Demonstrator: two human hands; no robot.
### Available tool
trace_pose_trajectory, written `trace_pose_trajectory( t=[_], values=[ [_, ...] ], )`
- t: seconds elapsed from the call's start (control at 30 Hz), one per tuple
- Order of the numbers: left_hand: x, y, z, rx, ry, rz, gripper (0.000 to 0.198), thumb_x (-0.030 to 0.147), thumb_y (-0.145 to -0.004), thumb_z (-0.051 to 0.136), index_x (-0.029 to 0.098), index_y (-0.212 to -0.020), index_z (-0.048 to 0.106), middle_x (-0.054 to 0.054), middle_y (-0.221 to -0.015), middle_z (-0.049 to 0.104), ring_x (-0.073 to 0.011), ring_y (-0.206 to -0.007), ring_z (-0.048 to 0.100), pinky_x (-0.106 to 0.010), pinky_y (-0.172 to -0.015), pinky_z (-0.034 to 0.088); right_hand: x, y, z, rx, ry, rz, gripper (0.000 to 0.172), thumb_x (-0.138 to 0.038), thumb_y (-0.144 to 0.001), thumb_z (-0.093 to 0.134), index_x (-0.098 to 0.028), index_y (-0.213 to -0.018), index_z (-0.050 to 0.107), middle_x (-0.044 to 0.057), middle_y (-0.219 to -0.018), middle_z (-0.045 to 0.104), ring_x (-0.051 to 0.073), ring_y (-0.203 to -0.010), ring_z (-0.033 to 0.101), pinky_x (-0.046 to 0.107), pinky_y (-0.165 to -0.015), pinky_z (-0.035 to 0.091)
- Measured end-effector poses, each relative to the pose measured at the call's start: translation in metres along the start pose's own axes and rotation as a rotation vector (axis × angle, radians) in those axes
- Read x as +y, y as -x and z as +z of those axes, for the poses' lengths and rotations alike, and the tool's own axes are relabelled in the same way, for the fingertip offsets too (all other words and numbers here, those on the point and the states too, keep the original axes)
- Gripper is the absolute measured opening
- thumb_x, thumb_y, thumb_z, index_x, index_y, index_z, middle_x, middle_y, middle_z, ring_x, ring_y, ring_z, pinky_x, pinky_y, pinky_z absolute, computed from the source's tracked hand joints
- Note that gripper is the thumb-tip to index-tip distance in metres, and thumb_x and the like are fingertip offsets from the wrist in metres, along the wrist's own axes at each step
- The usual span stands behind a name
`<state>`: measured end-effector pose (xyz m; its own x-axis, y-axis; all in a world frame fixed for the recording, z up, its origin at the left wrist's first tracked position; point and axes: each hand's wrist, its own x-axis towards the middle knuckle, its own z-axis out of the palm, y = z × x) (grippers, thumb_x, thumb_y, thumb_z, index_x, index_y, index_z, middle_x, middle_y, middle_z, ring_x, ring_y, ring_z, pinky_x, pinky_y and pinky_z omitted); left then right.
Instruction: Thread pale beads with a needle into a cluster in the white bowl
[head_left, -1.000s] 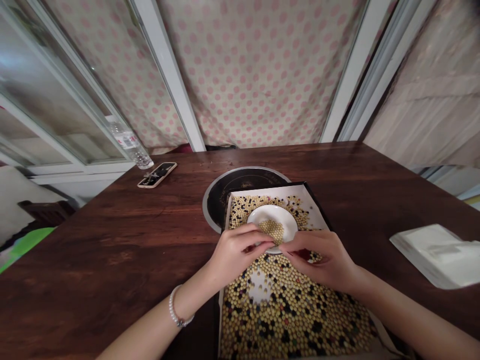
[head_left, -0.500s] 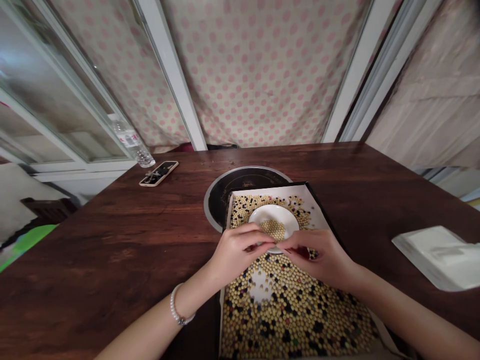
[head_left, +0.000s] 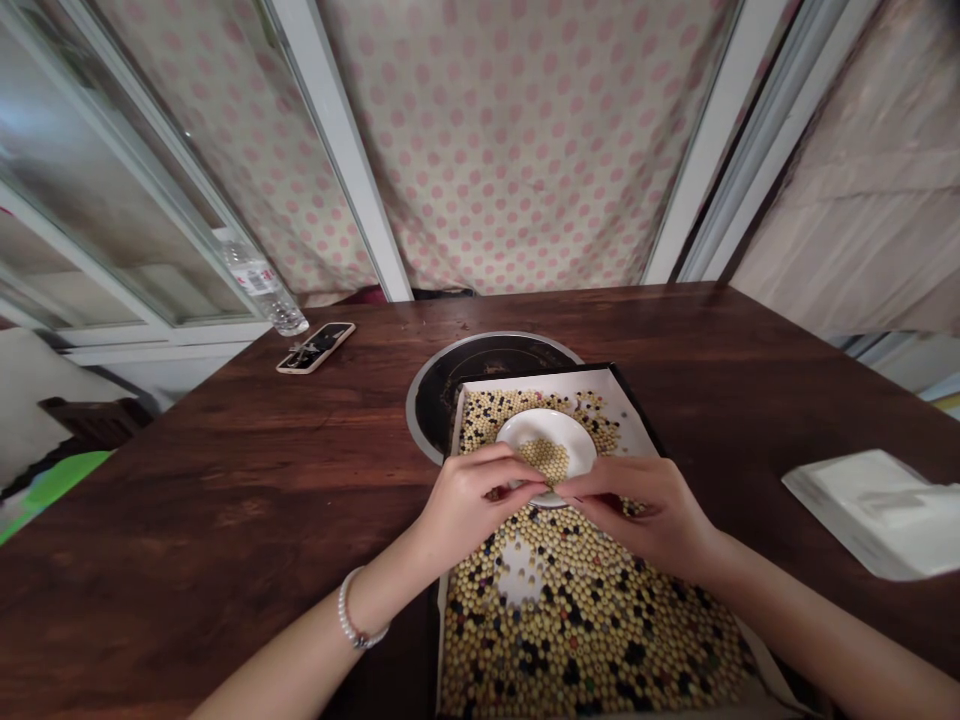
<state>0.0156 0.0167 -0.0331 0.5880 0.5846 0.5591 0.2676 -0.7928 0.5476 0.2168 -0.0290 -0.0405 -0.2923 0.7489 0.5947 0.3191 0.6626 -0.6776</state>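
Observation:
A shallow white tray (head_left: 628,420) on the brown table holds a dense layer of mixed beans (head_left: 570,640), mostly pale yellow with black and a few red ones. A small white dish (head_left: 570,440) with a heap of yellow beans sits in the tray's far half. My left hand (head_left: 469,505) and my right hand (head_left: 649,510) meet at the dish's near rim, fingers curled and pinched together. What the fingertips hold is too small to make out. A pearl bracelet (head_left: 352,620) is on my left wrist.
A round black hob plate (head_left: 450,375) is set into the table behind the tray. A phone (head_left: 315,347) and a water bottle (head_left: 259,285) lie at the far left. A white folded packet (head_left: 877,510) rests at the right edge. A dotted curtain hangs behind.
Both hands stay pinched at the dish's rim; the right hand has crept slightly toward the left. Nothing else has moved.

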Motion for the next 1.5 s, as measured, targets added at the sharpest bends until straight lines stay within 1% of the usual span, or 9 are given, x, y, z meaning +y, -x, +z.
trace_pose_trajectory(
  t=[0.1,0.27,0.43,0.6,0.77,0.93,1.1,1.27,1.5],
  values=[
    [0.0004,0.0003,0.0,-0.017,0.019,0.002,0.007,0.017,-0.081,0.062,0.018,-0.085,0.068,-0.003,-0.076,0.065,-0.0098,-0.065,0.058,-0.019,-0.048,0.046,0.0,-0.0011,-0.0004,-0.027,0.015,0.006,0.018,-0.01,-0.079,0.059,-0.02,-0.091,0.068,0.0,-0.067,0.065,0.008,-0.053,0.053,0.022,-0.046,0.042],
    [0.001,0.0002,-0.0005,-0.013,0.024,-0.042,0.006,0.019,-0.081,0.062,0.018,-0.083,0.068,-0.003,-0.073,0.062,-0.0084,-0.058,0.054,-0.019,-0.046,0.044,-0.0028,-0.0012,-0.0016,0.019,0.016,0.006,0.016,-0.011,-0.079,0.059,-0.019,-0.09,0.068,0.001,-0.067,0.064,0.009,-0.053,0.054,0.023,-0.047,0.042],
    [0.0022,0.0,-0.0007,-0.03,0.02,-0.04,0.007,0.018,-0.081,0.062,0.018,-0.085,0.068,-0.003,-0.075,0.064,-0.0095,-0.061,0.056,-0.019,-0.046,0.045,-0.0033,-0.0018,-0.0007,-0.034,0.028,0.021,0.016,-0.011,-0.08,0.058,-0.019,-0.09,0.068,0.001,-0.069,0.066,0.009,-0.054,0.055,0.023,-0.047,0.043],
    [0.0029,-0.0004,-0.0005,-0.021,0.012,-0.068,0.008,0.02,-0.082,0.061,0.019,-0.083,0.069,-0.003,-0.075,0.064,-0.0088,-0.058,0.055,-0.019,-0.045,0.045,-0.0049,-0.0004,-0.0017,0.042,0.033,0.021,0.016,-0.011,-0.079,0.059,-0.019,-0.09,0.067,0.001,-0.069,0.065,0.009,-0.054,0.055,0.023,-0.048,0.044],
    [0.0028,-0.0002,-0.0003,-0.029,0.01,-0.049,0.008,0.02,-0.082,0.061,0.019,-0.085,0.068,-0.003,-0.076,0.065,-0.0094,-0.061,0.057,-0.019,-0.046,0.046,-0.0033,-0.0005,-0.0008,-0.039,0.045,0.054,0.014,-0.012,-0.081,0.057,-0.019,-0.089,0.067,0.002,-0.072,0.067,0.009,-0.056,0.056,0.024,-0.049,0.044],
    [0.0032,-0.0006,-0.0003,-0.012,0.007,-0.065,0.007,0.018,-0.081,0.062,0.018,-0.084,0.069,-0.003,-0.075,0.065,-0.0085,-0.058,0.055,-0.019,-0.046,0.045,-0.0046,0.0002,-0.0023,0.03,0.054,0.037,0.016,-0.011,-0.08,0.058,-0.018,-0.091,0.066,0.002,-0.068,0.065,0.009,-0.055,0.055,0.024,-0.049,0.044],
    [0.0025,-0.0002,-0.0003,-0.028,0.005,-0.042,0.008,0.018,-0.082,0.06,0.018,-0.085,0.068,-0.004,-0.076,0.065,-0.0096,-0.062,0.057,-0.019,-0.047,0.045,-0.0015,0.0003,-0.0009,-0.068,0.036,0.06,0.02,-0.013,-0.083,0.056,-0.022,-0.097,0.066,0.002,-0.079,0.069,0.011,-0.063,0.06,0.024,-0.053,0.046],
    [0.0027,-0.0005,-0.0004,-0.018,0.002,-0.063,0.008,0.018,-0.081,0.061,0.018,-0.084,0.068,-0.004,-0.076,0.065,-0.0089,-0.059,0.056,-0.019,-0.045,0.044,-0.0017,0.0002,-0.0037,-0.008,0.039,0.036,0.019,-0.013,-0.083,0.055,-0.021,-0.097,0.065,0.003,-0.079,0.068,0.011,-0.065,0.061,0.025,-0.056,0.047],
    [0.0024,-0.0001,-0.0004,-0.033,0.004,-0.052,0.009,0.018,-0.082,0.06,0.019,-0.086,0.068,-0.003,-0.078,0.065,-0.0088,-0.061,0.057,-0.019,-0.046,0.045,-0.001,-0.0008,-0.0021,-0.048,0.047,0.049,0.018,-0.013,-0.084,0.054,-0.02,-0.096,0.065,0.002,-0.075,0.063,0.01,-0.062,0.056,0.025,-0.054,0.045]
  ],
)
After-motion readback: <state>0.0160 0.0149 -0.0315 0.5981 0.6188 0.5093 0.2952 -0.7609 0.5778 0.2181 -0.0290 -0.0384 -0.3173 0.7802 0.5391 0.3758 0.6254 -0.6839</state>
